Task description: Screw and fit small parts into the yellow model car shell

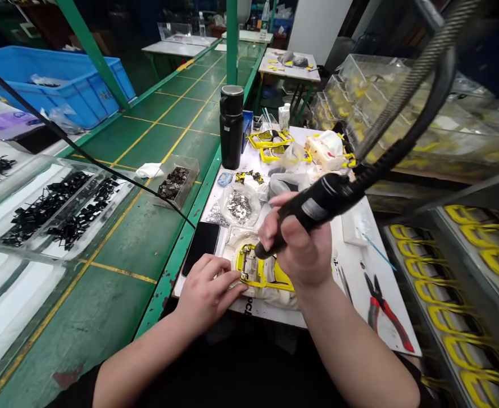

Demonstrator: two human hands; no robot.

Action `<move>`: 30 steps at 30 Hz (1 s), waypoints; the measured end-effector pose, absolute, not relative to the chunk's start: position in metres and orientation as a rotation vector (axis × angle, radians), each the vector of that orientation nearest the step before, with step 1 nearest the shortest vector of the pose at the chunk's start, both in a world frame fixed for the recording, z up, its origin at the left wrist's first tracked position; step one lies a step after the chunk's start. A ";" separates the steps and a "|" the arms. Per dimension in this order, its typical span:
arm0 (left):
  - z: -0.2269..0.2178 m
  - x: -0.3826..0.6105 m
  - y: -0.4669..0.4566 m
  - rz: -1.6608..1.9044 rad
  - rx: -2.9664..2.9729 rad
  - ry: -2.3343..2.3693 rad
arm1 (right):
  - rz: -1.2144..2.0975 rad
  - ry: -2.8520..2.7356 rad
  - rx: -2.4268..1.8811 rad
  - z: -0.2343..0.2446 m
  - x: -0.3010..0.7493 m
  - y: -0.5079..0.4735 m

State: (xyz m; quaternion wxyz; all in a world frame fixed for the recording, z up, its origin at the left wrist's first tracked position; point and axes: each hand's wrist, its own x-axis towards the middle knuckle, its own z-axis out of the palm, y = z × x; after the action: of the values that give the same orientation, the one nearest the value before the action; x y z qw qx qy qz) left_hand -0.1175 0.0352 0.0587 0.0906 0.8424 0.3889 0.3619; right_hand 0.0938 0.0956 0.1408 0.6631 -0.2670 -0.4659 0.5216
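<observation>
At the near edge of the white table (pixel 354 265), the left hand (pixel 204 286) rests its bent fingers at the left end of the yellow frame (pixel 256 283), seated in a pale fixture (pixel 229 245); whether they pinch anything cannot be told. The right hand (pixel 304 249) grips a black power driver (pixel 313 208), tip at the frame's left part; the frame is best steadied, fingertips clear and tool square. Sideways room appears bounded by pliers (pixel 392 324) near the right edge and a phone (pixel 200 245) along the left, forward room by a bag of metal parts (pixel 239 207).
</observation>
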 end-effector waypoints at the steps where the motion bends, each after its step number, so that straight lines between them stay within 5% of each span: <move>1: 0.058 -0.118 0.036 1.069 2.516 1.137 | 1.186 -1.049 -0.611 0.142 0.092 0.100; 30: 0.047 -0.117 0.043 1.087 2.519 1.031 | 1.286 -1.119 -0.611 0.120 0.075 0.131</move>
State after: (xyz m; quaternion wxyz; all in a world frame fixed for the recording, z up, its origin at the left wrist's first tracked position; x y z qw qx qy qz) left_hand -0.1170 0.0431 0.0472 0.1051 0.8548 0.3498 0.3687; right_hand 0.0753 0.1309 0.1205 0.6173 -0.2654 -0.4860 0.5588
